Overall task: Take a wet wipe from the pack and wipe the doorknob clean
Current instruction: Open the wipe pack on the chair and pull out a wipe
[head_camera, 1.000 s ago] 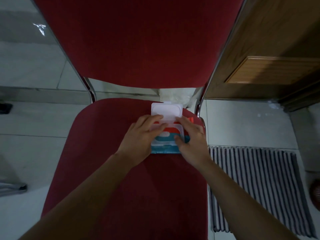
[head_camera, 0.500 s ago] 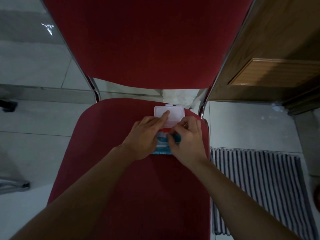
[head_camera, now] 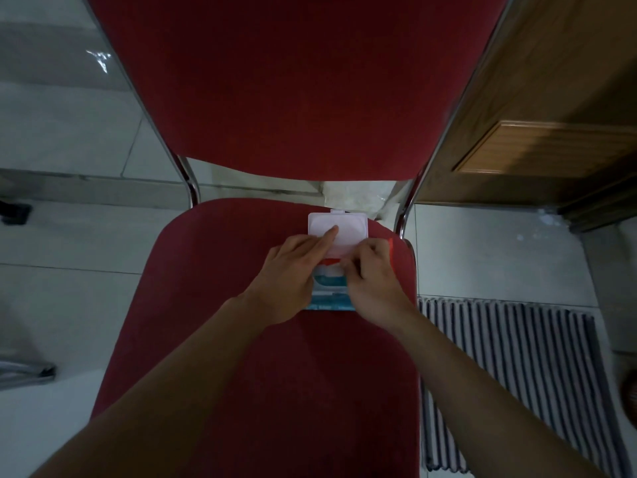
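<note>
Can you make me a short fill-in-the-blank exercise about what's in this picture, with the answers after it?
1. The wet wipe pack lies on the seat of a ____ chair.
2. The pack's white flip lid stands ____.
3. The left hand has its index finger stretched onto the ____.
4. On the floor right of the chair lies a ____ mat.

Missing words: red; open; lid; striped

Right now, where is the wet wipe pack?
The wet wipe pack lies at the back right of the red chair seat, lid flipped open, between the left hand and right hand.
</note>
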Tool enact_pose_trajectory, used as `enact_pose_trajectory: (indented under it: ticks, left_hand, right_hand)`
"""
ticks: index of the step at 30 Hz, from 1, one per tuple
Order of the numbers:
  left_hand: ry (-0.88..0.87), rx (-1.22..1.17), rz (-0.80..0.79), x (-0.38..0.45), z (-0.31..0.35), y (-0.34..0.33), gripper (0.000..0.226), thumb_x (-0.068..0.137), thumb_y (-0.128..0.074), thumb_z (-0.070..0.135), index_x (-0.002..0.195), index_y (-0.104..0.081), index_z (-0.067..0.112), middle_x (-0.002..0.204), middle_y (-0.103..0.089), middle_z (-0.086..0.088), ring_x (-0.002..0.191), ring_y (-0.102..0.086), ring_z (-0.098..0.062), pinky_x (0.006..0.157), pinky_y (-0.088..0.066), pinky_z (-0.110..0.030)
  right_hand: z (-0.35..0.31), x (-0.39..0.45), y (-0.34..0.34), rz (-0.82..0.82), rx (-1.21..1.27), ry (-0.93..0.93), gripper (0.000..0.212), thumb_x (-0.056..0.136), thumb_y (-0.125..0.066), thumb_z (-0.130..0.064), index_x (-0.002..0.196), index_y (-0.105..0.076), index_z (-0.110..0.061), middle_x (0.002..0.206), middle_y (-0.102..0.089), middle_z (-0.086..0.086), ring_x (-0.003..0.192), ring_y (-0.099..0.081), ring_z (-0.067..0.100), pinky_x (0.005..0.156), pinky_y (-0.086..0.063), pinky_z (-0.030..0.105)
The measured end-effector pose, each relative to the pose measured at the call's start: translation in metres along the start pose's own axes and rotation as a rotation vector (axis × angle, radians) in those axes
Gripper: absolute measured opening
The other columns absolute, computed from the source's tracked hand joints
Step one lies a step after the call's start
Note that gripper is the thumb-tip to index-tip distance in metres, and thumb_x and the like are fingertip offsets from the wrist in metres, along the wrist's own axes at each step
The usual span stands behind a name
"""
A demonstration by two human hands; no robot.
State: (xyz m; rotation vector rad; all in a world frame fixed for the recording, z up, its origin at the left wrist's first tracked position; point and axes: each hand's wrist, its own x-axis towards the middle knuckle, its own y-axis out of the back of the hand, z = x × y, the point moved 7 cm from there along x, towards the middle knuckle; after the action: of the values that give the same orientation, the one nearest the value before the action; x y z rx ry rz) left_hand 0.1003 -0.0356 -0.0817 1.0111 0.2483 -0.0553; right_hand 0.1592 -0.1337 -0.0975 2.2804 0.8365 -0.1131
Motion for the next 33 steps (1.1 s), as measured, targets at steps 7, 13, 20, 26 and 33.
enact_pose_trajectory:
  ticks: [7,13,20,26,33]
  left_hand:
    - [0.037,-0.105,0.007,-0.003,-0.003,-0.002,0.077,0.084,-0.041,-0.005,0.145,-0.002,0.022,0.149,-0.032,0.006,0.135,-0.021,-0.011,0.103,-0.02,-0.029]
    - [0.045,-0.114,0.02,-0.003,-0.003,-0.002,0.078,0.083,-0.041,-0.007,0.145,-0.003,0.022,0.149,-0.032,0.006,0.135,-0.021,-0.012,0.102,-0.019,-0.028]
    - [0.045,-0.113,0.026,-0.002,-0.004,-0.002,0.078,0.082,-0.041,-0.006,0.145,-0.004,0.022,0.148,-0.032,0.007,0.135,-0.022,-0.011,0.101,-0.019,-0.027]
    - [0.042,-0.119,0.017,-0.003,-0.004,-0.003,0.077,0.084,-0.042,-0.004,0.145,-0.002,0.023,0.149,-0.03,0.008,0.135,-0.02,-0.011,0.104,-0.019,-0.03]
    - [0.059,-0.116,0.006,-0.003,-0.003,-0.003,0.078,0.082,-0.042,-0.004,0.145,-0.003,0.023,0.148,-0.03,0.007,0.134,-0.02,-0.012,0.104,-0.019,-0.03]
  right_hand:
    - [0.004,0.0,0.008,0.026,0.062,-0.018,0.012,0.088,-0.058,-0.014,0.095,-0.056,-0.005,0.102,-0.04,0.003,0.081,-0.047,0.004,0.067,-0.033,-0.007]
    - [0.004,0.003,0.007,0.047,0.122,-0.073,0.004,0.084,-0.061,-0.004,0.085,-0.065,-0.004,0.106,-0.041,0.004,0.08,-0.045,0.001,0.068,-0.032,-0.008]
    - [0.006,0.002,0.009,-0.055,0.572,-0.233,0.023,0.088,-0.051,-0.003,0.072,-0.065,-0.013,0.089,-0.062,0.012,0.089,-0.057,0.024,0.086,-0.045,0.035]
    - [0.004,0.0,0.011,-0.011,0.133,-0.079,0.01,0.079,-0.069,-0.014,0.087,-0.067,-0.008,0.106,-0.054,0.005,0.081,-0.048,-0.003,0.067,-0.035,-0.004]
    - [0.012,0.002,0.011,-0.022,0.773,-0.279,0.01,0.083,-0.063,-0.005,0.077,-0.066,0.002,0.078,-0.066,0.01,0.075,-0.063,0.017,0.073,-0.053,0.025]
